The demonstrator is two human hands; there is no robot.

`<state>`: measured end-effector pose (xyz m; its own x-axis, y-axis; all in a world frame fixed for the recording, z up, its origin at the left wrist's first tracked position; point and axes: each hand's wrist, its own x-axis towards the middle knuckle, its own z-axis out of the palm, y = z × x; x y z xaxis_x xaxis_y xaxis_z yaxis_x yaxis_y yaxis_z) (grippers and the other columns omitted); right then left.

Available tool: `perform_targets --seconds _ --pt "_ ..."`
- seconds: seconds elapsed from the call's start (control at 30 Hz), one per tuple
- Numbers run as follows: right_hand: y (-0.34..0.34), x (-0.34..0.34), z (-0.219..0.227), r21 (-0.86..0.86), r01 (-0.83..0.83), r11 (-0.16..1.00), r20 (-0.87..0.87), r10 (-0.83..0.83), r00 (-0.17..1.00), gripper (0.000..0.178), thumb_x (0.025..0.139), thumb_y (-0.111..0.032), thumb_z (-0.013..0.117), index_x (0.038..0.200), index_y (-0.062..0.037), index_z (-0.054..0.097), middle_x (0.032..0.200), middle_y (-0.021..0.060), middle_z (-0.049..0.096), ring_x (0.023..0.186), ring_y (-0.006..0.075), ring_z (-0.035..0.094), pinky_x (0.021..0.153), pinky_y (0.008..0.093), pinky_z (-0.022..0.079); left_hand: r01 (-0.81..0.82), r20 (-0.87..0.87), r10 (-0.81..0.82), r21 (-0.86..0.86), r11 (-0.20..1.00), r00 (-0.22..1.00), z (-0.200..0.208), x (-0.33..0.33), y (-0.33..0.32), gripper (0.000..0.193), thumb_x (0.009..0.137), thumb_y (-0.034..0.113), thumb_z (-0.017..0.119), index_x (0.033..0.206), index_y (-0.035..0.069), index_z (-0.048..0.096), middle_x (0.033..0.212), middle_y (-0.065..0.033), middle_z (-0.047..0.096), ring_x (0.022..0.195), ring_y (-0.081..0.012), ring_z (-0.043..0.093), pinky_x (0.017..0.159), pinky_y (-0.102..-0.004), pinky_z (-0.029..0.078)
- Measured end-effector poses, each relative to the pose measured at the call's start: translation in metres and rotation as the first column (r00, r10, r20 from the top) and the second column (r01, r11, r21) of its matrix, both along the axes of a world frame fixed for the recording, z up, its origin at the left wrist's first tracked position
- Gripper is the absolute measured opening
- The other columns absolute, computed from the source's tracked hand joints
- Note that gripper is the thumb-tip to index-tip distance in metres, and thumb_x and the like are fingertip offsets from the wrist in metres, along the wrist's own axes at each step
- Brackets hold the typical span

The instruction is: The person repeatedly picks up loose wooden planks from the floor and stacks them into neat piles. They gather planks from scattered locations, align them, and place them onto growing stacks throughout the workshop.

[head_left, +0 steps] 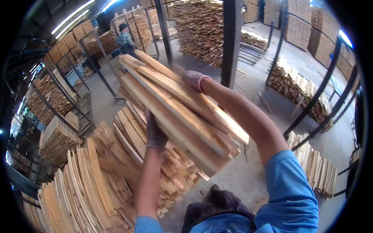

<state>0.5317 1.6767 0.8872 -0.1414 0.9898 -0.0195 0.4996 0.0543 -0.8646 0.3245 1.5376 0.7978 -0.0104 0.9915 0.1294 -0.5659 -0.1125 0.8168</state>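
Observation:
A thick bundle of wooden boards (175, 112) is held up at a slant in front of me, its far end tipped to the left. My left hand (154, 132), in a dark glove, grips the bundle's left side; its fingertips are hidden behind the wood. On the right side, my right hand (193, 80) in a light knitted glove clasps the upper boards, a little blurred. Under and left of the bundle lies a large pile of loose boards (93, 178), some crossed over each other.
A dark steel post (229, 42) stands just beyond my right hand. Metal rack uprights (330, 73) and a low board stack (314, 163) are at the right. Tall lumber stacks (198, 31) fill the background. Another person (126, 40) stands far left, beyond the bundle.

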Motion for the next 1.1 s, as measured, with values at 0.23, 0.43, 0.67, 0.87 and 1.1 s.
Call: perform_targets --seconds 0.23,0.43,0.67,0.87,1.1 --pt "0.079 -0.013 -0.092 0.069 -0.189 0.979 0.639 0.102 0.762 0.087 0.092 -0.077 0.055 0.146 -0.0093 0.057 0.152 0.0291 0.050 0.133 0.0447 0.058 0.111 0.0544 0.046 -0.320 -0.892 0.098 0.258 0.912 -0.440 -0.093 -0.028 0.084 0.090 0.103 0.064 0.048 0.165 0.003 0.027 0.167 -0.0249 0.033 0.155 -0.0417 0.030 0.125 -0.0530 0.028" --pt "0.105 0.023 -0.106 -0.007 -0.176 0.984 0.490 0.156 0.857 0.093 0.086 -0.077 0.063 0.156 -0.0183 0.045 0.154 0.0285 0.045 0.135 0.0470 0.056 0.115 0.0526 0.044 -0.325 -0.844 -0.116 0.072 0.943 -0.523 -0.088 -0.013 0.096 0.082 0.106 0.060 0.045 0.165 0.005 0.030 0.170 -0.0223 0.028 0.158 -0.0399 0.023 0.129 -0.0531 0.017" --pt "0.111 0.007 -0.124 0.032 -0.218 0.975 0.410 0.186 0.893 0.102 0.089 -0.071 0.067 0.163 -0.0093 0.035 0.162 0.0327 0.034 0.139 0.0481 0.052 0.116 0.0489 0.044 -0.366 -0.904 -0.141 0.019 0.931 -0.404 -0.079 -0.020 0.096 0.092 0.102 0.066 0.046 0.164 0.000 0.029 0.170 -0.0234 0.028 0.157 -0.0410 0.025 0.129 -0.0546 0.014" --pt "0.107 0.014 -0.125 0.203 -0.182 0.962 0.455 0.072 0.888 0.078 0.096 -0.058 0.064 0.150 -0.0034 0.052 0.152 0.0293 0.050 0.136 0.0457 0.053 0.112 0.0469 0.045 -0.345 -0.938 -0.134 -0.016 0.938 -0.321 -0.070 -0.020 0.096 0.092 0.099 0.074 0.043 0.165 0.009 0.032 0.171 -0.0249 0.025 0.160 -0.0397 0.020 0.130 -0.0551 0.011" --pt "0.104 0.010 -0.134 0.216 -0.167 0.962 0.479 0.044 0.877 0.074 0.097 -0.056 0.063 0.149 -0.0050 0.054 0.154 0.0234 0.050 0.138 0.0419 0.053 0.114 0.0460 0.043 -0.359 -0.939 -0.099 0.027 0.933 -0.328 -0.081 -0.024 0.087 0.090 0.100 0.072 0.042 0.163 0.008 0.035 0.168 -0.0243 0.029 0.158 -0.0398 0.023 0.129 -0.0541 0.014"
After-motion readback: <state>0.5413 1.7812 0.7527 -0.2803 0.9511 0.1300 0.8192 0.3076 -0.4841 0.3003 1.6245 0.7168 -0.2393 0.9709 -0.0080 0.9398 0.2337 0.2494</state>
